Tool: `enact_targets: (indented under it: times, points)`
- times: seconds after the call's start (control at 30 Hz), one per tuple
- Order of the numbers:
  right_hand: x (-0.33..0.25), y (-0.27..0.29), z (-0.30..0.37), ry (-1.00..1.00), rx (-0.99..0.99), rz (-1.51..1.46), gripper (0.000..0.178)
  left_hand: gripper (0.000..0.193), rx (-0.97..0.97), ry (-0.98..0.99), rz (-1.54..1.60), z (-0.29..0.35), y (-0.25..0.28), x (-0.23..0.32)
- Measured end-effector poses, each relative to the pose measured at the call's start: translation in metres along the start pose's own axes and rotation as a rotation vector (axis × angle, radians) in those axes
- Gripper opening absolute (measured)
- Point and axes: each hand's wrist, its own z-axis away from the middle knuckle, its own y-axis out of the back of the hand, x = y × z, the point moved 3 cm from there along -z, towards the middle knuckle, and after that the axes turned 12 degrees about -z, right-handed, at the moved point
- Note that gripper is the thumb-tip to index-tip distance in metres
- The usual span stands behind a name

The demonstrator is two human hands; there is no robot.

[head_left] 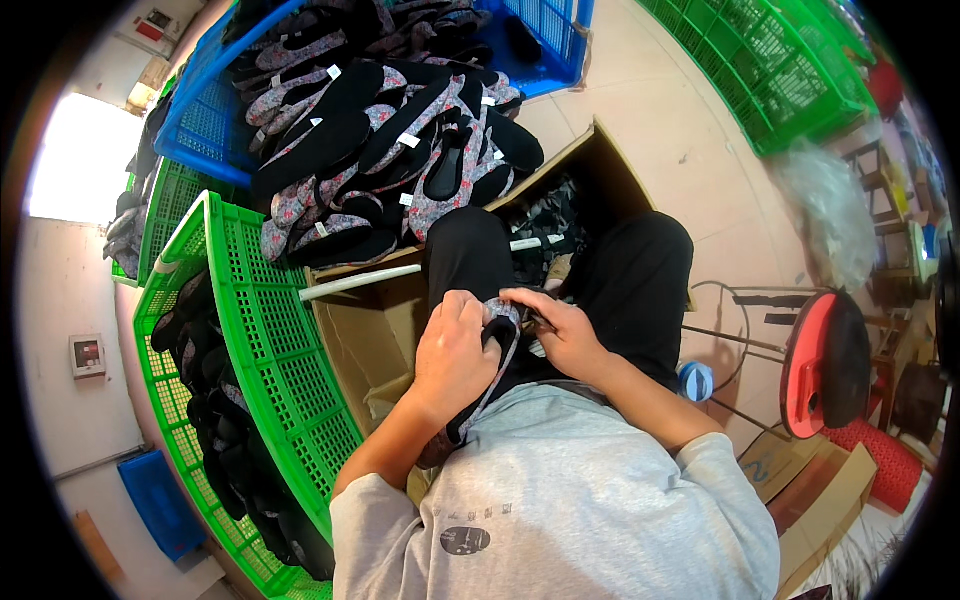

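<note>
Grey sweatshirt (pixel 560 490) filling the lower middle of the frame, forearms rising from it toward the centre. Left hand (pixel 455 355) clenched around a floral cloth shoe (pixel 490 375) with a dark sole, toe up near the fingers, heel hanging down toward the lap. Right hand (pixel 565 335) pinching something small and dark at the shoe's upper rim; too small to identify. Both grips closed on the shoe, held above black trousers (pixel 640 290) at frame centre.

Behind the knees, an open cardboard box (pixel 375 330) with a white rod (pixel 360 282) lying across its edge. Heaped over the box's far side and spilling from a blue crate (pixel 205 125) at upper left, a pile of matching shoes (pixel 390 150) with white tags. At left, a green crate (pixel 270 350) holding dark soles. At right, a red-and-black stool (pixel 825 365).

Likely risks: shoe twisting out of the left grip, hanging heel unsupported; fingertips of the left hand close to whatever the right is working; heaped pile sliding off the box rim onto the knees if nudged.
</note>
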Motion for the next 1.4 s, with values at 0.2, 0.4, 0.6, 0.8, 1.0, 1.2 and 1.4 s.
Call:
enact_targets:
  times: [0.2, 0.4, 0.6, 0.8, 1.0, 1.2, 1.4]
  points:
    - [0.007, 0.002, -0.009, -0.179, 0.183, -0.511, 0.044, 0.028, 0.202, 0.018, -0.124, -0.017, 0.033, 0.009]
    - [-0.033, -0.008, -0.042, -0.081, 0.102, -0.126, 0.062, 0.033, 0.348, 0.044, -0.158, -0.029, 0.037, 0.025]
    - [-0.032, 0.004, -0.073, 0.01, 0.22, 0.039, 0.051, 0.041, 0.448, 0.042, -0.074, -0.034, 0.034, 0.032]
    - [-0.048, 0.011, -0.083, 0.01, 0.175, 0.384, 0.052, 0.053, 0.409, 0.06, -0.236, -0.055, 0.019, 0.018]
    - [-0.036, 0.023, -0.082, 0.107, 0.143, 0.515, 0.042, 0.045, 0.412, -0.059, -0.292, -0.063, -0.001, 0.012]
    - [-0.038, 0.02, -0.065, 0.138, -0.012, 0.484, 0.034, 0.037, 0.088, -0.23, -0.177, -0.052, 0.023, 0.003]
    - [-0.065, 0.016, -0.063, 0.046, -0.264, 0.282, 0.041, 0.022, -0.204, -0.178, 0.119, -0.041, 0.046, -0.013]
